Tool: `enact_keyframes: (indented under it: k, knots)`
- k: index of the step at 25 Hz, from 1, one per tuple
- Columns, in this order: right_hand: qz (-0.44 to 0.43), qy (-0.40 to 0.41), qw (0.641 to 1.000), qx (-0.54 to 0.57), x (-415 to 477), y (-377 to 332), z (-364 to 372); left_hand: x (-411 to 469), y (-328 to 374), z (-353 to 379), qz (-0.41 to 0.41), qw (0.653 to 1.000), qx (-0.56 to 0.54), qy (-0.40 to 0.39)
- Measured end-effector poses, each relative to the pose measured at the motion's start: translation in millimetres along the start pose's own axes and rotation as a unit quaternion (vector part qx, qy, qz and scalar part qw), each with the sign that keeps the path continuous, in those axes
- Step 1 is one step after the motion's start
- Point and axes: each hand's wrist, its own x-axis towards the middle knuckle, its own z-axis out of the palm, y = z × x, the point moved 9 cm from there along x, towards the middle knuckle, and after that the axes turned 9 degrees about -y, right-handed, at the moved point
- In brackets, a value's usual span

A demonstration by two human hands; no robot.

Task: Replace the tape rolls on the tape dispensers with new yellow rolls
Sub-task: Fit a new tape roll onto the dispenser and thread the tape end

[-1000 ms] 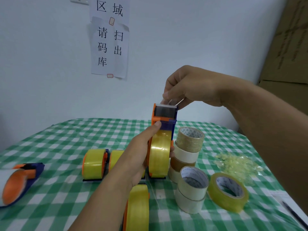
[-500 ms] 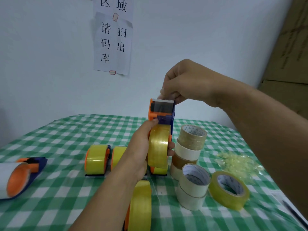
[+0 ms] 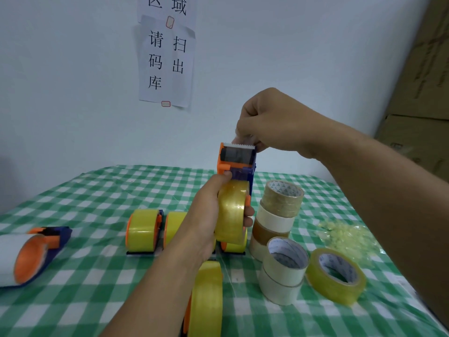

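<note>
A person's left hand [image 3: 206, 222] grips a raised tape dispenser [image 3: 237, 164]; the right hand [image 3: 272, 122] pinches its tape end [image 3: 243, 138] above the serrated cutter [image 3: 239, 145], where a slip could nick fingers or tangle tape.

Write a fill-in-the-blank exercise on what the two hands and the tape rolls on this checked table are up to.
1. The left hand grips a dispenser loaded with a ____ roll.
2. The right hand pinches the tape end at the dispenser's ____, by the serrated blade.
3. The tablecloth is checked white and ____.
4. The front stack of white rolls holds ____ rolls.
Missing words: yellow; top; green; two.
</note>
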Motion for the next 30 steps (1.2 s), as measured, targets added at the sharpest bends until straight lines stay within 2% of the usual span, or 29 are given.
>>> enact_keyframes:
  k: [5,15,23,30]
  knots:
    - [0.003,-0.003,1.0,-0.019,1,1,1,-1,0,-2,0.001,0.997,0.071,0.023]
    - [-0.009,-0.019,0.997,-0.075,3,-6,7,-2,-1,-3,-0.011,0.996,0.061,0.065]
    - [0.013,-0.011,0.999,-0.038,11,7,-1,0,3,-2,0.017,0.997,0.076,0.01]
    - [0.008,-0.031,0.999,0.035,13,18,-3,-2,7,3,0.039,0.994,0.105,0.003]
